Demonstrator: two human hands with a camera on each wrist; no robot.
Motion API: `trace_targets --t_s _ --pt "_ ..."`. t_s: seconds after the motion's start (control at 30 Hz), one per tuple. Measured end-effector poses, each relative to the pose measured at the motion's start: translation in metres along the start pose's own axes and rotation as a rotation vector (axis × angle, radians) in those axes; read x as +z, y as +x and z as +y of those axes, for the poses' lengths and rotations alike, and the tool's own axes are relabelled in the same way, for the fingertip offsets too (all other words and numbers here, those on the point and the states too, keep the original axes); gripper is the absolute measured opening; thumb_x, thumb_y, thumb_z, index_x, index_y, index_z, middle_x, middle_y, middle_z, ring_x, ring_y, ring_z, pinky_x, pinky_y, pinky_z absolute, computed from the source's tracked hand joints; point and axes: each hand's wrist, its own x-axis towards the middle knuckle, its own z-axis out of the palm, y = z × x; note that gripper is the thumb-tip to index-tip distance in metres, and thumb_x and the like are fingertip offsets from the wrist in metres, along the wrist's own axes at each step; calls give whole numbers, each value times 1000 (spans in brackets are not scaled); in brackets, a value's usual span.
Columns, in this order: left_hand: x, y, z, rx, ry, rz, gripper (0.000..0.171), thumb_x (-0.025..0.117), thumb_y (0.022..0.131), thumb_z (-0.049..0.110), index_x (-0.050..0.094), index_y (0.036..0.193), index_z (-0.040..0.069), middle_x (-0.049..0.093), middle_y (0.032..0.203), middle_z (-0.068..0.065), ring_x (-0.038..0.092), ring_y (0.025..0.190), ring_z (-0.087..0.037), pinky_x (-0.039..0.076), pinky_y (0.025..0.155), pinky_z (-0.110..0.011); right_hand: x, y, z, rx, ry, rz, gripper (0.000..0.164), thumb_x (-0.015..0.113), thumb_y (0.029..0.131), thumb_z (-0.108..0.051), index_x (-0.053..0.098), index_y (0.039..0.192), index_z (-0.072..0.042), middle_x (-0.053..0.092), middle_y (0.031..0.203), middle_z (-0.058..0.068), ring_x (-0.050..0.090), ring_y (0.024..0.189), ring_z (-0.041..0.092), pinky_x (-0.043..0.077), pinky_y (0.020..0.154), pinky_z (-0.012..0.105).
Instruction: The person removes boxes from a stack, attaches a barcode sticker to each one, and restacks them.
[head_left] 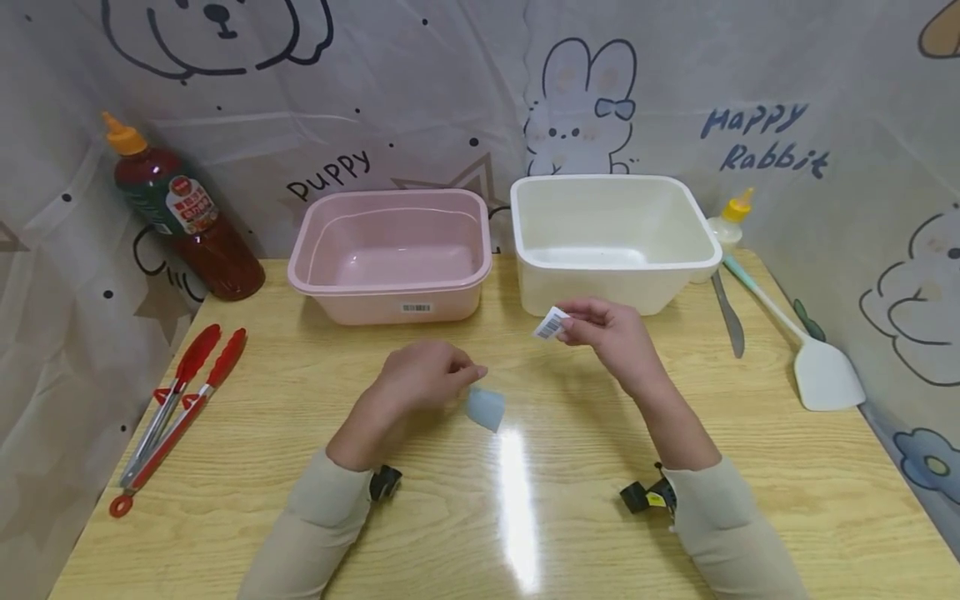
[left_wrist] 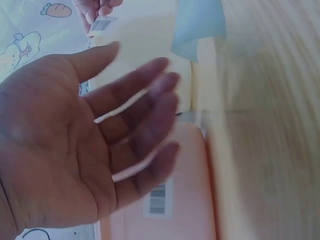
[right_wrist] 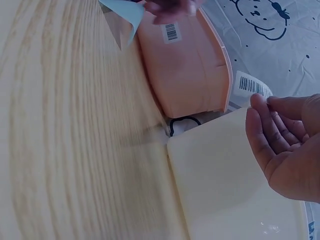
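In the head view, my right hand (head_left: 611,337) pinches a white barcode sticker (head_left: 551,323) between thumb and fingertips, in front of the cream bin (head_left: 600,287). The right wrist view shows that sticker (right_wrist: 252,85) standing out from the fingertips. My left hand (head_left: 423,375) is over the table before the pink bin (head_left: 375,308). Its fingers are loosely bent and spread from the thumb in the left wrist view, nothing between them. A small light blue slip of paper (head_left: 486,408) is just below the left fingertips, apart from them (left_wrist: 200,30). Another barcode sticker (head_left: 417,308) is on the pink bin's front.
Red-handled tongs (head_left: 180,408) lie at the left, with a large sauce bottle (head_left: 187,217) behind them. To the right are a white spatula (head_left: 825,375), a knife (head_left: 729,321) and a small yellow-capped bottle (head_left: 731,218). A printed cloth (head_left: 435,100) hangs behind the bins.
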Motion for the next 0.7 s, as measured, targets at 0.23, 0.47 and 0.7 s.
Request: trace_targets --t_s 0.23,0.47,0.7 --pt "-1 14 18 144 -131 126 34 56 101 51 74 121 31 74 102 11 66 87 -8 52 73 -32 -8 -2 -1 -9 57 24 27 65 98 -13 63 115 8 75 92 -6 73 76 9 62 76 28" --pt "8 37 38 227 -376 197 35 63 100 35 66 134 25 73 105 2 62 64 -11 51 57 -26 -13 -4 1 -13 107 65 19 69 97 -18 68 106 -1 70 91 -6 69 78 7 61 74 25" --pt "20 57 57 215 -635 254 28 70 97 26 72 121 11 75 101 -5 66 65 -15 55 56 -27 -19 -5 6 23 103 87 22 68 98 -18 67 111 -1 69 89 -7 64 72 6 60 73 22"
